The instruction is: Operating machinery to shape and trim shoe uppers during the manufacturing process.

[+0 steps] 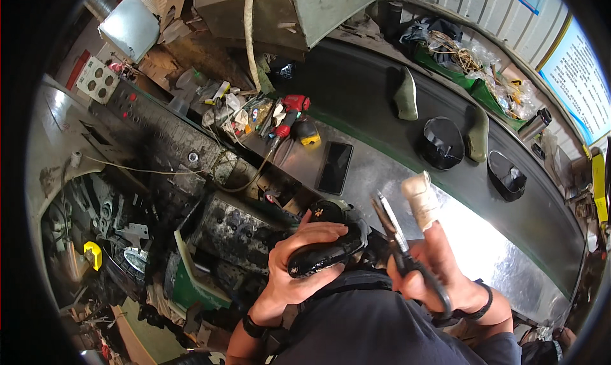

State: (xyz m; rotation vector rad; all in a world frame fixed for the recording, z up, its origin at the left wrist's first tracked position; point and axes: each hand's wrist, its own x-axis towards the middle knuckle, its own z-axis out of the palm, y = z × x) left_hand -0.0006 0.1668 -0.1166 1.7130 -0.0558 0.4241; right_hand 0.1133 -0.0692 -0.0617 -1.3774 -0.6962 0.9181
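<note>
Evidently, the fingers [321, 232] of the left hand [286, 263] are clamped around a glossy black shoe [321, 255], with the thumb on its near side, holding it tilted close against the wearer's dark shirt [375, 320]. The right hand [442, 260] is closed on the dark handles of a pair of scissors [397, 230]; their blades stand slightly parted, pointing up and away from the body. Its index finger, wrapped in a pale bandage [421, 203], extends clear of the tool. Blades and shoe are apart. The step in hand is judged to be trimming or finishing on the shoe, at a point between cuts. A next cut would call for a steady left grip, the edge turned toward the right hand, and the blades brought in clear of the left fingers. What remains to be trimmed cannot be told. Farther out, a smartphone [335, 168] lies on the metal bench [375, 158], with a yellow-and-black tape measure [308, 134] and a red power tool [293, 110] near it. Beyond, on the dark conveyor belt [356, 85], rest two grey-green shoe lasts [405, 96] and two hollow black pieces [443, 143].
</note>
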